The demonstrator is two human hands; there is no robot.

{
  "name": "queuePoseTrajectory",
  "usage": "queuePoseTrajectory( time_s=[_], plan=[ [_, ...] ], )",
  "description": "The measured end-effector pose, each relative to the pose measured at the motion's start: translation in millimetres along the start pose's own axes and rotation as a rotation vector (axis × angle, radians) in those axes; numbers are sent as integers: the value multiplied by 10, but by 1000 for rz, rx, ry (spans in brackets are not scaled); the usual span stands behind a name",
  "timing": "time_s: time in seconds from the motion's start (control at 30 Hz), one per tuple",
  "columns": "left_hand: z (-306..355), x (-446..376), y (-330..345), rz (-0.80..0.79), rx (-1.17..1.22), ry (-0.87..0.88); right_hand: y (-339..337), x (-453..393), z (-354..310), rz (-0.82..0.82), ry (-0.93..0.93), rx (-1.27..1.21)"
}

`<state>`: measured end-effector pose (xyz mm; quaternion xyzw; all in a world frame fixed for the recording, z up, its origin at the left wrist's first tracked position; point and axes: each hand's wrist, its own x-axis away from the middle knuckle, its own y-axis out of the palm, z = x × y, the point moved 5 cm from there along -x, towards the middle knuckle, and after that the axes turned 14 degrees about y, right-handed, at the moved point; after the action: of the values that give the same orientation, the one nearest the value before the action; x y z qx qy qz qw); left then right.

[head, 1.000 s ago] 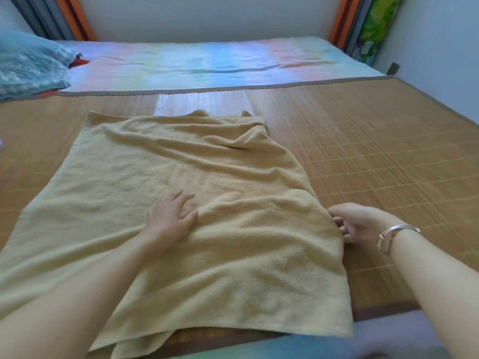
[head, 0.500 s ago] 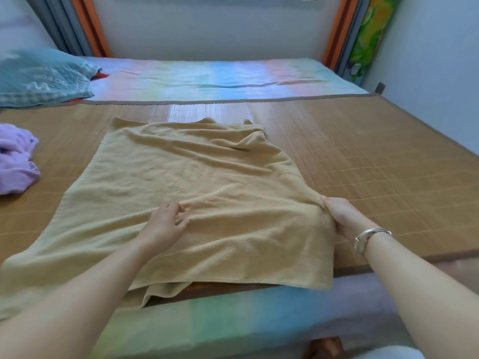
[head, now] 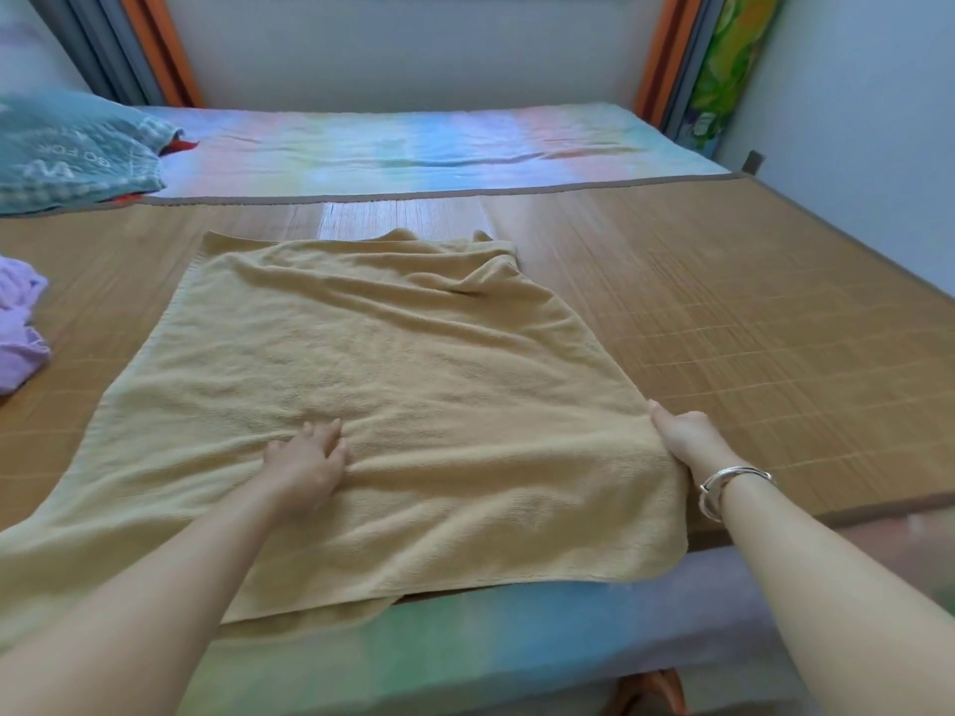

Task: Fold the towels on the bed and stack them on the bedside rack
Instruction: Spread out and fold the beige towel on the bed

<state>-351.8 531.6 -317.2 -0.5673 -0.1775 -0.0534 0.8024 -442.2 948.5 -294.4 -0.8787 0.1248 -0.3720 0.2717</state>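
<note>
Head view. Left hand [head: 305, 465] presses on the mustard-yellow terry-cloth towel [head: 413, 405], fingers loosely spread on the pile; right hand [head: 684, 436], a silver bangle [head: 723, 485] on its wrist, grasps the towel's right edge. Towel: soft, looped texture, roughly rectangular, spread with creases over the woven bamboo bed mat [head: 749, 312]; its near edge overhangs the pastel rainbow-striped sheet [head: 413, 142]. Crumpled lilac cloth [head: 18, 328], cut off at left; teal printed pillow [head: 67, 152], blurred.
</note>
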Motion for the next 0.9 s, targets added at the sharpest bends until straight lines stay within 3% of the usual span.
queuePoseTrajectory(
  time_s=[0.07,0.27,0.4,0.63,0.7,0.77,0.8,0.9],
  plan=[
    [-32,30,54,1,-16,-9,39,51,88,-101,59,14],
    [142,380,253,88,27,93,-1,252,436,-383,141,-324],
    [225,556,309,131,-18,219,65,388,608,-489,87,-189],
    [573,816,317,73,-60,520,-71,439,424,-285,-90,-251],
    [604,830,325,45,-74,540,-199,395,391,-102,-155,-199],
    [630,834,348,18,-78,564,-325,361,394,139,-213,5],
    [645,845,365,2,-92,577,-329,344,408,176,-216,67],
    [683,866,401,-12,-155,620,-190,297,565,-47,-49,62]
  ],
)
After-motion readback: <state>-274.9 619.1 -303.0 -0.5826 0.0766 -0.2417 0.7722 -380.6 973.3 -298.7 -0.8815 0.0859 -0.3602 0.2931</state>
